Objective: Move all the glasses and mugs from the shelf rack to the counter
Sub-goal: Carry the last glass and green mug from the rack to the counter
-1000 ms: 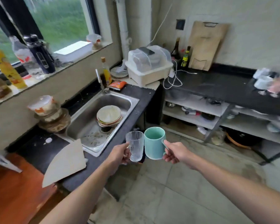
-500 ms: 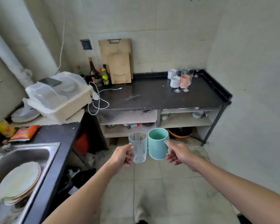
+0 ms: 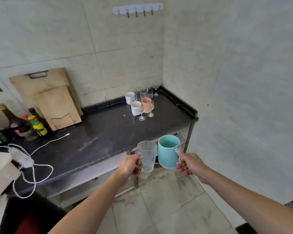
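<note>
My left hand (image 3: 129, 167) grips a clear ribbed glass (image 3: 146, 155) by its handle. My right hand (image 3: 189, 163) holds a teal mug (image 3: 167, 152) by its handle. Both are upright, side by side, just off the front edge of the black counter (image 3: 100, 134). At the counter's far right corner stand two white mugs (image 3: 135, 108), a pink mug (image 3: 146, 104) and several stemmed and plain clear glasses (image 3: 150, 107).
Wooden cutting boards (image 3: 52, 100) lean on the back wall. Bottles (image 3: 32, 125) cluster at the left, with a white cable (image 3: 32, 168) and adapter on the counter. Shelves run under the counter. A hook rail (image 3: 137, 9) hangs on the wall. A tiled wall closes the right side.
The view has swung from the sink to the black counter, which is now much closer. Both hands still carry the glass and the teal mug, side by side.
</note>
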Motion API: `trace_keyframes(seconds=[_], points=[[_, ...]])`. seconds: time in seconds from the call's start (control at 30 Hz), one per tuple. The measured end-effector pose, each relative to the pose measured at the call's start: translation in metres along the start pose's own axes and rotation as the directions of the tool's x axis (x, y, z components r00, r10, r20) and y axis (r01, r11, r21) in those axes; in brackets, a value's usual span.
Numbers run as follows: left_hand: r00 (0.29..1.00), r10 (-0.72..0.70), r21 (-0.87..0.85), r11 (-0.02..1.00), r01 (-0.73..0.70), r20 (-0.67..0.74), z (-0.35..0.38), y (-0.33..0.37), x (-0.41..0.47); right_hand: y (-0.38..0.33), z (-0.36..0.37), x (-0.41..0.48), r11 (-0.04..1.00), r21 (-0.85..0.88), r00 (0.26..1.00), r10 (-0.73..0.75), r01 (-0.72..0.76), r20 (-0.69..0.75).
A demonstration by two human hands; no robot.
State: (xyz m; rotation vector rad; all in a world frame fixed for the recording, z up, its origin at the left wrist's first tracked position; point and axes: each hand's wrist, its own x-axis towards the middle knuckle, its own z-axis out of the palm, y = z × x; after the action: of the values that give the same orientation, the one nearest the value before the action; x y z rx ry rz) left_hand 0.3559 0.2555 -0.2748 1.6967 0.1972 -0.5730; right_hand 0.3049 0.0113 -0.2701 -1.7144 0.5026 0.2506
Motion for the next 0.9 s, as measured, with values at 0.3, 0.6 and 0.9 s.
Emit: trace_keyframes(seconds=[0.3,0.6,0.9], points=[[0.993,-0.028,0.066,0.998,0.021,0.114,0.067,0.066,0.144,-0.011,-0.078,0.138,0.997,-0.006,0.994,0.075,-0.076,-0.079],[0.998,-0.053,0.006,0.999,0.053,0.021,0.103,0.151,0.284,-0.078,-0.142,0.307,0.993,-0.075,0.994,0.085,-0.09,-0.064],[0.994,-0.101,0.013,0.995,0.102,-0.042,0.104,0.186,0.4,-0.106,-0.132,0.439,0.987,-0.069,0.989,0.147,-0.147,-0.004]])
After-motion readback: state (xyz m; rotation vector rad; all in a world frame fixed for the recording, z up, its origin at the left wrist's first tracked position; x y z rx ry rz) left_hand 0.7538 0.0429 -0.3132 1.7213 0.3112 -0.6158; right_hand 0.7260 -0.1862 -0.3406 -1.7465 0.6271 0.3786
